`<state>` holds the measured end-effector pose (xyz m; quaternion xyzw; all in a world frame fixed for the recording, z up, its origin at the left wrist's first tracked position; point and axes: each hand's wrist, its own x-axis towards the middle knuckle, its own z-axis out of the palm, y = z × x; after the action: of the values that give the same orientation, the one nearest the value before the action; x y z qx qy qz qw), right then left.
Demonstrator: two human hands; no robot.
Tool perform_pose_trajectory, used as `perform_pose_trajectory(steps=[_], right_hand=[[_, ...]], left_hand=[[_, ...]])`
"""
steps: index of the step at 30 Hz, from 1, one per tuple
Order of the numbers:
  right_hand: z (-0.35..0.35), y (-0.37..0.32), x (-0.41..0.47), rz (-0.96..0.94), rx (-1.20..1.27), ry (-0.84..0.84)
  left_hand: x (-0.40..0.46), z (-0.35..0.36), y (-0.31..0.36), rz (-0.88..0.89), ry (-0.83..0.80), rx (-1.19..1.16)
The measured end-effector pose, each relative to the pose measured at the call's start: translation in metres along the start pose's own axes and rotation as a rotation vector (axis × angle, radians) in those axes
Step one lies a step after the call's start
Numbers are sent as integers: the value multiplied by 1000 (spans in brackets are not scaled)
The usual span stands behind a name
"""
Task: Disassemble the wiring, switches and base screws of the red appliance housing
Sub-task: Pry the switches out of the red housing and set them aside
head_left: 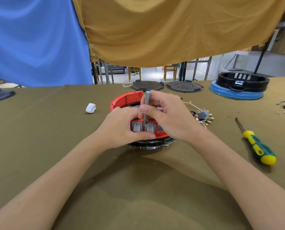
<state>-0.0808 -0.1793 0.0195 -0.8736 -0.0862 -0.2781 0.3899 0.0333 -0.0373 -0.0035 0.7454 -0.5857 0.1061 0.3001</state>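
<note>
Both hands work mid-table: left hand grips the red housing, right hand clamps a grey tool between two switches, seemingly prying; next needs steady leverage

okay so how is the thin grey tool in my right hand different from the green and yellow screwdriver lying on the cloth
The thin grey tool stands nearly upright, gripped by the right hand, its tip between the two grey rocker switches on the red appliance housing; the green and yellow screwdriver lies flat on the olive cloth, untouched. The grey tool is slim and single-coloured; the screwdriver has a thick two-colour handle. Both are long, narrow hand tools.
</note>
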Motion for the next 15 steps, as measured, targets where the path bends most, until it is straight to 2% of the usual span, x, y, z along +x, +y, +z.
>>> perform_pose_trajectory(steps=[7, 15], right_hand=[[4, -12, 12, 64, -292, -43], [2, -15, 17, 100, -271, -66]], left_hand=[[-1, -2, 4, 9, -13, -2], [-1, -4, 8, 26, -28, -48]])
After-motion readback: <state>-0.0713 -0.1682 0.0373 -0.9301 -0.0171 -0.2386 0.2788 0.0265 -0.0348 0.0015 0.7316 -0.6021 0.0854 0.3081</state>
